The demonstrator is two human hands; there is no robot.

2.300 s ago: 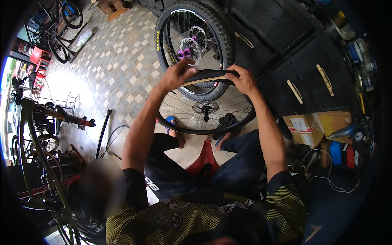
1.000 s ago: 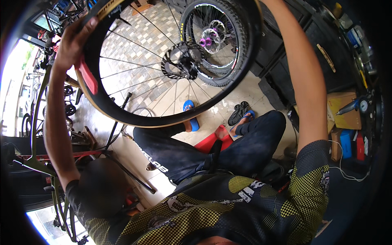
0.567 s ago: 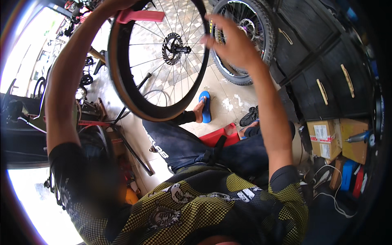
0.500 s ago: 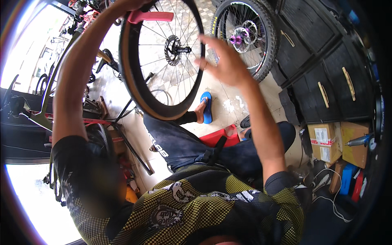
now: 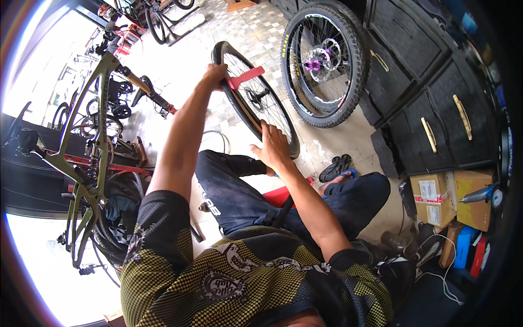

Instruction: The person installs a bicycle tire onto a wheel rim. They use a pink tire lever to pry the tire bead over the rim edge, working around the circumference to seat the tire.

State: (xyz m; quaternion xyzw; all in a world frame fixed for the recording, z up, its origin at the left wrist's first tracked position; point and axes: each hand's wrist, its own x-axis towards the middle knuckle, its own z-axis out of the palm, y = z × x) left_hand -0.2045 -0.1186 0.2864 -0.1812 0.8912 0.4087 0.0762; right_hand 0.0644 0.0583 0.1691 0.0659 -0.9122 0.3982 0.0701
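Note:
I sit with a bicycle wheel (image 5: 256,106) held upright in front of me, seen almost edge-on, with a dark tyre and tan sidewall. My left hand (image 5: 213,74) grips the top of the tyre beside a pink tyre lever (image 5: 245,77) wedged at the rim. My right hand (image 5: 271,148) grips the lower near part of the tyre. My legs in dark trousers (image 5: 229,188) stretch out underneath.
A second wheel (image 5: 324,62) with a knobby tyre and purple hub leans against black cabinets (image 5: 436,109) on the right. An olive bicycle frame (image 5: 87,141) stands at left. Cardboard boxes (image 5: 447,196) and tools lie lower right. A red stool (image 5: 280,195) and sandals (image 5: 335,168) sit by my legs.
The wheel has turned from facing me to nearly edge-on and come lower. My right hand went from open beside the spokes to gripping the tyre; my left hand stays on top by the lever.

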